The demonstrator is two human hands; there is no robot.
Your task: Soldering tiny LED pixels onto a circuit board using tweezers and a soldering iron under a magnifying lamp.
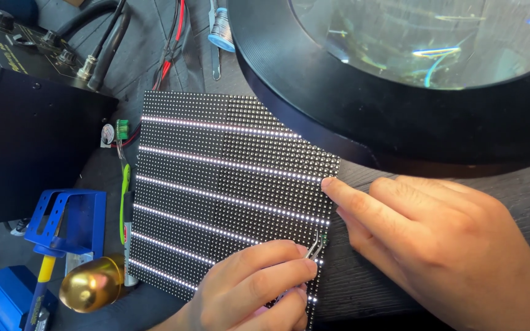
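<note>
A black LED matrix panel (216, 184) lies flat on the dark table, with several horizontal rows of dots lit white. My left hand (253, 288) rests on the panel's near right corner and grips thin metal tweezers (315, 246), whose tips touch the panel near its right edge. My right hand (437, 245) lies on the table to the right of the panel. Its index fingertip presses on the panel's right edge, just above the tweezer tips, and it holds nothing.
A large round magnifier with a black rim (400, 116) hangs over the upper right. A black box with cables (26, 122) stands at the left. A blue metal stand (69, 220), a brass-coloured object (90, 285) and a solder spool (221, 30) are nearby.
</note>
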